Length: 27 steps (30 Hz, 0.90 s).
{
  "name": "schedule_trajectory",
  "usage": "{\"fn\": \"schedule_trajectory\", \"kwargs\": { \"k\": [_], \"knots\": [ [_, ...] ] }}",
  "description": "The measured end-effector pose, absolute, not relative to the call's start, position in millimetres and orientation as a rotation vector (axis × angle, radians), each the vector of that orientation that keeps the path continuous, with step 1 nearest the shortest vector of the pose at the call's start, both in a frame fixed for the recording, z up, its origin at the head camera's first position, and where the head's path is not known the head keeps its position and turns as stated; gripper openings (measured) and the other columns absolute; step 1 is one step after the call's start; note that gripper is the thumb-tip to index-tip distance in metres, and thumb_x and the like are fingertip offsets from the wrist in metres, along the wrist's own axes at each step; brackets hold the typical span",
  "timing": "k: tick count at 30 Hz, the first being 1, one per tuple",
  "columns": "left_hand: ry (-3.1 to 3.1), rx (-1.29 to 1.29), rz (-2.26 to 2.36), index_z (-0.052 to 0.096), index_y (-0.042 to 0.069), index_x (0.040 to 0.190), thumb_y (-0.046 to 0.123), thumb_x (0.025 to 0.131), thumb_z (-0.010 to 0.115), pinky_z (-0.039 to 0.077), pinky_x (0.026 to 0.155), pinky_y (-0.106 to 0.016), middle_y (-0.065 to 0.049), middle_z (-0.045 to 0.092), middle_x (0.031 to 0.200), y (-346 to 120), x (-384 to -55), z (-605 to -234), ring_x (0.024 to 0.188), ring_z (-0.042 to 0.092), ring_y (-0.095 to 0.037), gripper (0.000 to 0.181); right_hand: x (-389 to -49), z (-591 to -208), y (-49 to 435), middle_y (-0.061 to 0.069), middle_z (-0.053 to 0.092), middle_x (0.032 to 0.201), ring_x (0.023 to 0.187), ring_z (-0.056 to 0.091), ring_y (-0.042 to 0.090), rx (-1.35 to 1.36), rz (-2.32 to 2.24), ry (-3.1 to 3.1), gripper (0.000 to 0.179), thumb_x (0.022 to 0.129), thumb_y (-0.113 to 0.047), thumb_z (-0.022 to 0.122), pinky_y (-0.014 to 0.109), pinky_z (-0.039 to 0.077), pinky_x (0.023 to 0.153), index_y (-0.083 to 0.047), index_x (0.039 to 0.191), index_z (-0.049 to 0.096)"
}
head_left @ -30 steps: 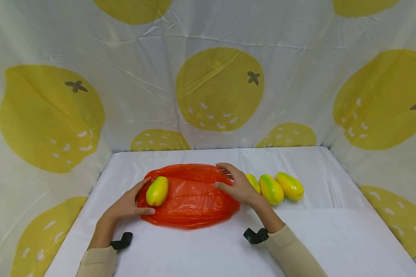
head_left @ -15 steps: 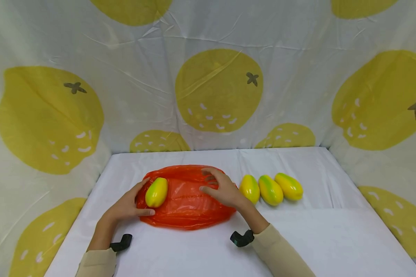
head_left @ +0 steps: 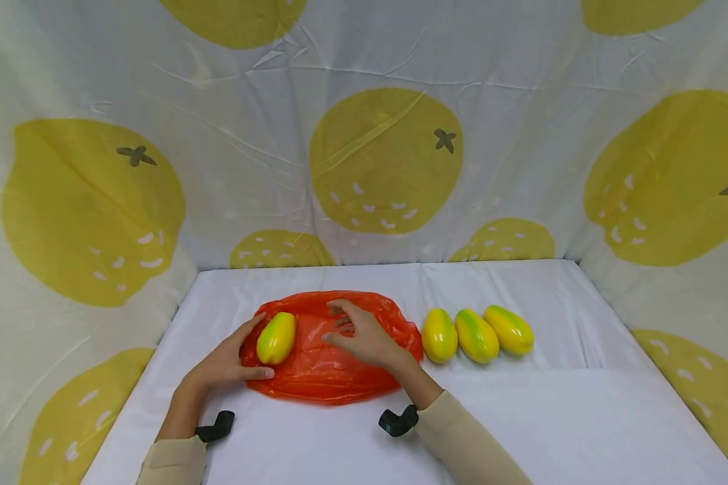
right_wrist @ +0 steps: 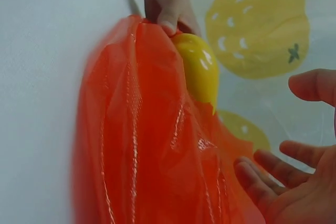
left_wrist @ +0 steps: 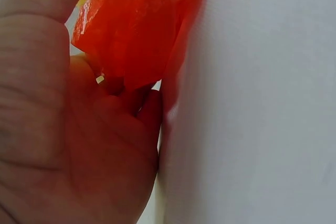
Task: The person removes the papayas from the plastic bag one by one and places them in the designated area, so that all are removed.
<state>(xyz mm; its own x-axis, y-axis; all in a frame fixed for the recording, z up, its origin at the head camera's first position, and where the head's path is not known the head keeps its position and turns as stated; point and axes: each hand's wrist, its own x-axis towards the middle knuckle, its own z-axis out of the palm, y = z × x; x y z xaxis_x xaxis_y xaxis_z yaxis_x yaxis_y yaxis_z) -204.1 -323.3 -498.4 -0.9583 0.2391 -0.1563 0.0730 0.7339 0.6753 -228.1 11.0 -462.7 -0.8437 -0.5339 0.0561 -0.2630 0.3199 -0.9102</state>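
A red plastic bag [head_left: 334, 380] lies spread on the white-covered table, a glossy yellow-green mango [head_left: 276, 339] on its left end. My left hand [head_left: 226, 359] holds the bag's left end, thumb along the near edge and fingers at the far edge, framing the mango. Red plastic [left_wrist: 131, 30] partly covers those fingers in the left wrist view. Over the middle of the bag is my right hand [head_left: 364, 335], fingers spread and relaxed, with nothing in it. In the right wrist view, the mango [right_wrist: 198, 69] sits right by the left thumb.
Three more mangoes [head_left: 476, 336] lie in a row just right of the bag, the nearest one [head_left: 439, 336] close to its edge. A cloth backdrop [head_left: 364, 54] printed with lemons rises behind and at both sides of the table [head_left: 570, 417].
My right hand has moved left across the bag, away from the three mangoes, bringing the nearest one into full view. The left hand and the mango on the bag have stayed put.
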Motion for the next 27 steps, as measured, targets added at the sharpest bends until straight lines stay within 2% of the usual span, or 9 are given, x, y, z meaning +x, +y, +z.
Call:
{"fn": "schedule_trajectory", "kwargs": {
  "k": [6,13,20,27],
  "knots": [
    [2.686,0.255,1.064,0.015,0.022,0.166,0.052,0.072,0.089,0.038,0.111,-0.072,-0.018,0.024,0.169,-325,-205,-501,0.152,0.025,-0.047,0.123,-227,-466,-2,0.007,0.053,0.151,0.127,0.06,0.025,-0.698,-1.504,2.354,0.062,0.097,-0.038,0.07,0.037,0.055,0.105,-0.019,0.151,0.046],
    [2.673,0.23,1.058,0.014,0.025,0.166,0.053,0.072,0.089,0.044,0.108,-0.069,-0.019,0.023,0.169,-325,-204,-502,0.151,0.024,-0.048,0.123,-225,-470,-14,0.006,0.054,0.15,0.125,0.061,0.022,-0.643,-1.456,2.371,0.066,0.096,-0.046,0.07,0.038,0.057,0.1,-0.02,0.152,0.045],
    [2.697,0.27,1.045,0.016,0.025,0.166,0.053,0.074,0.087,0.038,0.11,-0.074,-0.019,0.025,0.168,-324,-204,-502,0.151,0.026,-0.048,0.119,-222,-476,-31,0.003,0.059,0.142,0.12,0.062,0.018,-0.585,-1.431,2.38,0.074,0.092,-0.053,0.071,0.036,0.059,0.095,-0.019,0.152,0.045],
    [2.689,0.254,1.052,0.016,0.027,0.166,0.054,0.073,0.087,0.036,0.111,-0.075,-0.018,0.025,0.169,-325,-204,-503,0.152,0.025,-0.047,0.12,-218,-482,-46,0.002,0.056,0.146,0.119,0.062,0.016,-0.56,-1.424,2.382,0.078,0.091,-0.056,0.072,0.034,0.06,0.094,-0.019,0.153,0.042]
  ]
}}
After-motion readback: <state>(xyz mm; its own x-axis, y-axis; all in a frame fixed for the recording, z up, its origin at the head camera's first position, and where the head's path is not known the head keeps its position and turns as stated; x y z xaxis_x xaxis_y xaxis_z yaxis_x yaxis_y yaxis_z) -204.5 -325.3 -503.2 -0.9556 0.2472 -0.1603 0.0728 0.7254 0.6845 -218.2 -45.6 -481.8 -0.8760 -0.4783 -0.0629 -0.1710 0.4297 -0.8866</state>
